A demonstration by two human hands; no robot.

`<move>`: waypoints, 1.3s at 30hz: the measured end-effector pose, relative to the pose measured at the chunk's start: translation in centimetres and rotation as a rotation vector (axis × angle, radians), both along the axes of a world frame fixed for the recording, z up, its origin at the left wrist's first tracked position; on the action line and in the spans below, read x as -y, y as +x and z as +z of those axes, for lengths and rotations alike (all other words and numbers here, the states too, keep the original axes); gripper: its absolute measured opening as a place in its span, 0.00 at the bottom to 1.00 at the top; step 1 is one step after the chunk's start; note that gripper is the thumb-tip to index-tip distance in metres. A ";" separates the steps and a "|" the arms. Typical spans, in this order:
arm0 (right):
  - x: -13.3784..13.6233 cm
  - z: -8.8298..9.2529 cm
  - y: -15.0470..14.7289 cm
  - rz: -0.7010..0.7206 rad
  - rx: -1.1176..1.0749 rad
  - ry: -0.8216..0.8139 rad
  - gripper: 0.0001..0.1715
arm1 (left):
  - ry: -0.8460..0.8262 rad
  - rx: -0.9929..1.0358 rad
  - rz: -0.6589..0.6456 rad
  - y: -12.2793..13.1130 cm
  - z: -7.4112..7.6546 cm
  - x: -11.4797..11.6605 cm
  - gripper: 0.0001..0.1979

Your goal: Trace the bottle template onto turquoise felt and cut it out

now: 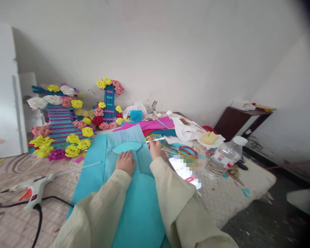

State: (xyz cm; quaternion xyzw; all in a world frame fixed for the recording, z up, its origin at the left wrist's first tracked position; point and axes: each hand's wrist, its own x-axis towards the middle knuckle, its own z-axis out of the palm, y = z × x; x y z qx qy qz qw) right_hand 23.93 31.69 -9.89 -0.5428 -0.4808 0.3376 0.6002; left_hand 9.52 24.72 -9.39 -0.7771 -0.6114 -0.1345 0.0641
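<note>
Rests the left grip (pixel 126 162) open and flat, with fingers extended and pinching nothing, over the lower edge of a pale turquoise, pointed-oval piece of thin sheet material (pixel 126 147). Closes the right grip (pixel 155 148) around a slim white pen (pixel 157 139), with one end near the right tip of the oval piece; cannot tell whether touching anything there. Has a large turquoise sheet (pixel 142 203) beneath both grips, spread over a pale patterned surface (pixel 222 203).

Has, well to the left of the left grip, a white glue gun with an orange trigger and black cord (pixel 37 194), and, farther beyond, two upright blue frames striped in purple (pixel 60 125) (pixel 109 101), edged with crinkled yellow, pink, red and white flowers. Shows magenta sheets (pixel 157 124) beyond the right grip, and red-handled scissors (pixel 189 150) just to its right. Shows nearer and to the right of that grip a lit phone, partly pixelated (pixel 182 172), and past it a clear plastic bottle with a white cap (pixel 220 160), partly full of clear liquid.
</note>
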 end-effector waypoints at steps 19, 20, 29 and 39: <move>1.7 -0.4 -0.3 0.129 0.567 -0.007 0.12 | 0.027 0.096 -0.023 0.0 -1.2 -0.4 0.20; 1.8 -0.4 -0.4 0.138 0.584 -0.003 0.12 | 0.028 0.096 -0.022 0.0 -1.2 -0.4 0.20; 1.7 -0.4 -0.6 0.193 0.655 -0.001 0.12 | 0.027 0.093 -0.012 0.0 -1.2 -0.4 0.21; 1.4 -0.5 -0.5 0.227 0.595 0.001 0.12 | 0.023 0.109 -0.007 0.1 -1.0 -0.2 0.20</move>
